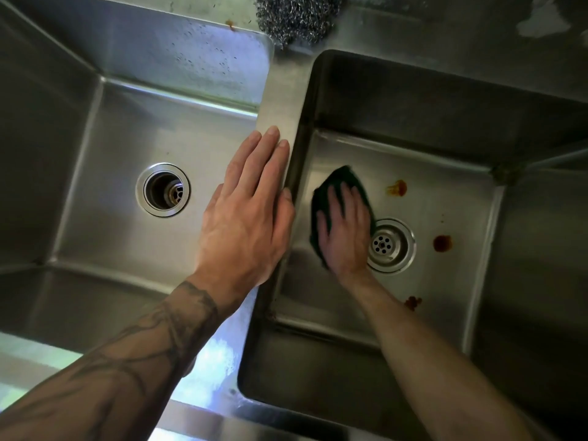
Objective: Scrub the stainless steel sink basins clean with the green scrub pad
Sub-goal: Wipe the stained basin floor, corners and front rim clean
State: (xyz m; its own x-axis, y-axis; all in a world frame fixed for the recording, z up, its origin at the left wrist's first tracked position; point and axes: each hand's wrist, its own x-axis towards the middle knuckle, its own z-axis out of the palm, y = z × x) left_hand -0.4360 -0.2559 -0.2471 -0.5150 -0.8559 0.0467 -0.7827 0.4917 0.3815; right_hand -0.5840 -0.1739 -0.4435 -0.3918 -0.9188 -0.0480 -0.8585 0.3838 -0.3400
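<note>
Two stainless steel basins sit side by side, seen from above: the left basin [111,148] and the right basin [451,186], parted by a flat steel divider [280,97].

Two bare hands are in view. The left hand [245,214] rests flat on the divider, fingers straight and together, holding nothing; it seems to brace the body. The right hand [345,233] is down on the floor of the right basin. Its fingers are spread and laid nearly flat across the green scrub pad [339,176], pressing it onto the steel rather than gripping it. One pad only; it lies just left of the drain, its dark far edge showing beyond the fingertips.

Each basin has one drain, two in all: the left drain [163,190] is an open hole, and the right drain [390,245] has a perforated strainer.

Three reddish-brown stains mark the right basin's floor: the far stain [397,187] beyond the drain, the side stain [442,243] to its right, and the near stain [413,302] beside the forearm. One smaller brown spot [229,23] sits on the back rim behind the left basin. One ball of steel wool [297,17] lies on the back ledge.

Scrubbing of the right basin's floor appears under way and far from done, since all three stains look whole. The next move likely calls for sliding the pad rightward past the drain with firm downward pressure, working over each stain in turn.
</note>
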